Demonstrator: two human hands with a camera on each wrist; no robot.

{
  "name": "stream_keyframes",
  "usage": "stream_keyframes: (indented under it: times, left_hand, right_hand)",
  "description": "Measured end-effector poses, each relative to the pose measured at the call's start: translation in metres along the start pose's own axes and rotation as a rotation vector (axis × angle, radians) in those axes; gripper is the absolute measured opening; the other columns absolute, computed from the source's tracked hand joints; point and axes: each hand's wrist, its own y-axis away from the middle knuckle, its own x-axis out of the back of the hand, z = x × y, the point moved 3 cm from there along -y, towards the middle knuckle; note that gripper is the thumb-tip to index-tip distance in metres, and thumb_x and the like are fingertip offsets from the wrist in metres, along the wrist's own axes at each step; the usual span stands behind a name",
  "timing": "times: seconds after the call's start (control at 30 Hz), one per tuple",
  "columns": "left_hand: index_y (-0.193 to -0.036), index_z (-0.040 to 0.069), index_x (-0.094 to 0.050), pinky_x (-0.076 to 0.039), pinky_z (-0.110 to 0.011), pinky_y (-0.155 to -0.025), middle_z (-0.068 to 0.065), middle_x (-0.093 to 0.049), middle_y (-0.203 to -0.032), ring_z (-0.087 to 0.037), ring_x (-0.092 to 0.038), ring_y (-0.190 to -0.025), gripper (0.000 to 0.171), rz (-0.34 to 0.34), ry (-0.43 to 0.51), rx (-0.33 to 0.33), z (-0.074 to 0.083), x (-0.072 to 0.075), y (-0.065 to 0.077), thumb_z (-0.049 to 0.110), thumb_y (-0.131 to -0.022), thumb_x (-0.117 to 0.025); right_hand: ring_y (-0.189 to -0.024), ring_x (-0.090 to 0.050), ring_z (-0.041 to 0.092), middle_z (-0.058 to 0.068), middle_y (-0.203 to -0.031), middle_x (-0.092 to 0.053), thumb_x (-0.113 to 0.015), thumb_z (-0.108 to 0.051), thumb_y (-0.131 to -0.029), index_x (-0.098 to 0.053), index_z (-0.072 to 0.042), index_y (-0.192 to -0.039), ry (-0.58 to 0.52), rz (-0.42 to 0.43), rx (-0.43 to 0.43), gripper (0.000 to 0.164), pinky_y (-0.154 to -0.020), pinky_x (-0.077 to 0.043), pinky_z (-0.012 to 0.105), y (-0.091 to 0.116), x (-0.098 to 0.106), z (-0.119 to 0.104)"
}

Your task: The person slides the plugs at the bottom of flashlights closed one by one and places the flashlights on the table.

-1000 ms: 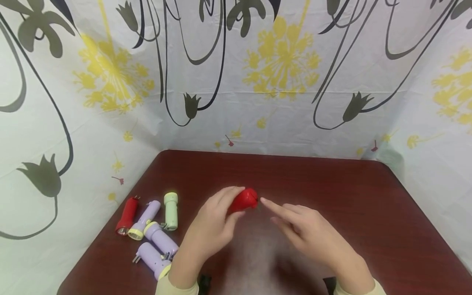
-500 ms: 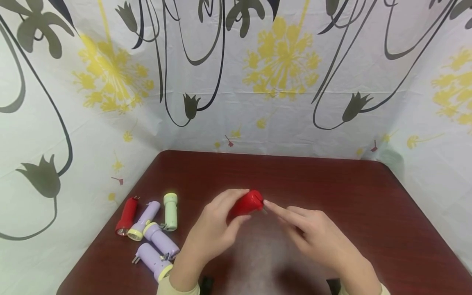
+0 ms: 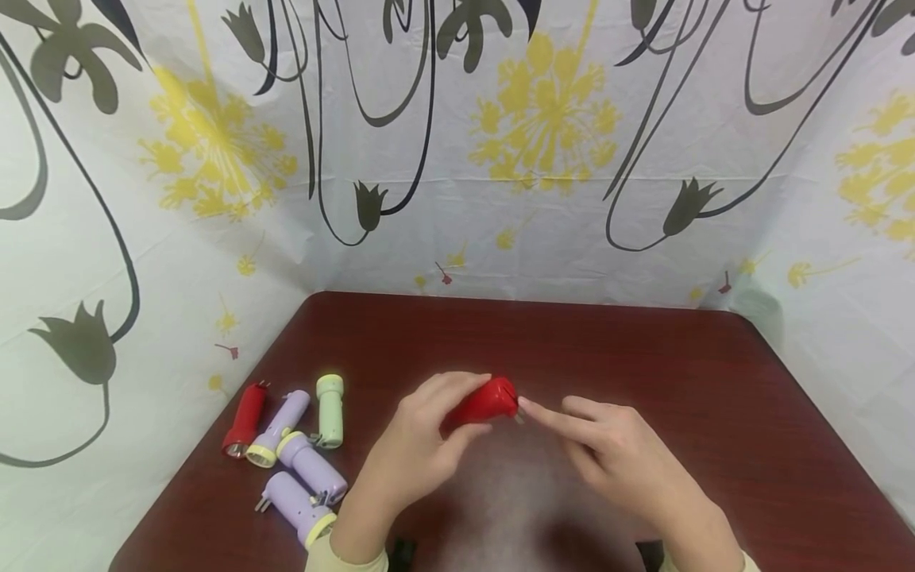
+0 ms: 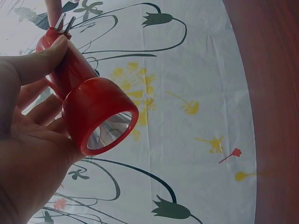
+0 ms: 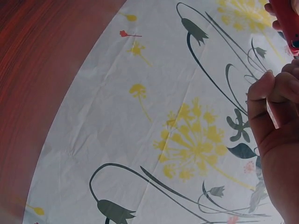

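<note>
My left hand (image 3: 422, 437) grips a red flashlight (image 3: 486, 401) above the table, thumb on the near side and fingers over the top. In the left wrist view the flashlight's clear lens (image 4: 111, 130) faces the camera, and two metal plug prongs (image 4: 69, 24) stick out at its tail, just past the thumb tip. The right hand (image 3: 615, 449) points its index finger at the tail end, fingertip right at the red plastic, while its other fingers are bent. At the right edge of the right wrist view, the same hand (image 5: 280, 121) appears below the flashlight (image 5: 286, 23).
On the left of the dark red table (image 3: 643, 357) lie another red flashlight (image 3: 246, 417), a pale green flashlight (image 3: 331, 409) and several purple flashlights (image 3: 310, 465), some with prongs out. A patterned cloth (image 3: 443, 143) hangs behind and along the sides.
Both hands and the red flashlight have shifted slightly right and toward me. The right index fingertip, earlier a little apart, has come up to the tail, where the prongs now show.
</note>
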Motion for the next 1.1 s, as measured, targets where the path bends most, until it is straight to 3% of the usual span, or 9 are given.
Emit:
stream_keyframes:
  times: [0.1, 0.3, 0.83, 1.1]
  left_hand:
    - [-0.14, 0.014, -0.068, -0.063, -0.033, -0.097, -0.004, -0.073, -0.133, -0.018, -0.069, -0.121, 0.056, -0.006, -0.004, -0.007, 0.0002, -0.0004, 0.0005, 0.015, -0.088, -0.088]
    - [-0.14, 0.014, -0.068, -0.062, -0.032, -0.097, -0.005, -0.073, -0.133, -0.018, -0.069, -0.121, 0.055, -0.009, -0.015, -0.014, 0.0005, -0.0008, 0.001, 0.017, -0.088, -0.088]
    - [-0.139, 0.01, -0.069, -0.063, -0.032, -0.096, -0.007, -0.074, -0.128, -0.02, -0.07, -0.118, 0.057, 0.02, -0.023, -0.059, 0.0003, 0.0007, 0.0001, 0.012, -0.086, -0.089]
    - [-0.141, 0.011, -0.069, -0.062, -0.03, -0.096, -0.005, -0.074, -0.128, -0.018, -0.069, -0.117, 0.057, 0.005, -0.025, -0.037, 0.0019, 0.0018, 0.0002, 0.011, -0.087, -0.087]
  right_hand:
    - [-0.066, -0.023, -0.004, -0.011, -0.073, -0.038, -0.034, -0.03, -0.113, -0.074, -0.026, -0.136, -0.001, 0.024, 0.018, 0.047, -0.06, -0.03, 0.004, -0.0009, -0.0003, -0.0012]
    - [-0.065, -0.023, -0.004, -0.01, -0.073, -0.039, -0.037, -0.028, -0.113, -0.076, -0.023, -0.132, -0.017, 0.062, 0.056, 0.044, -0.06, -0.029, 0.004, -0.0027, -0.0011, -0.0023]
    - [-0.066, -0.023, -0.004, -0.011, -0.072, -0.039, -0.035, -0.028, -0.113, -0.078, -0.022, -0.13, -0.033, 0.055, 0.064, 0.046, -0.059, -0.028, 0.004, -0.0044, -0.0029, -0.002]
    - [-0.066, -0.023, -0.004, -0.01, -0.071, -0.038, -0.037, -0.029, -0.114, -0.078, -0.021, -0.129, -0.043, 0.061, 0.064, 0.045, -0.059, -0.029, 0.004, -0.0045, -0.0046, -0.0015]
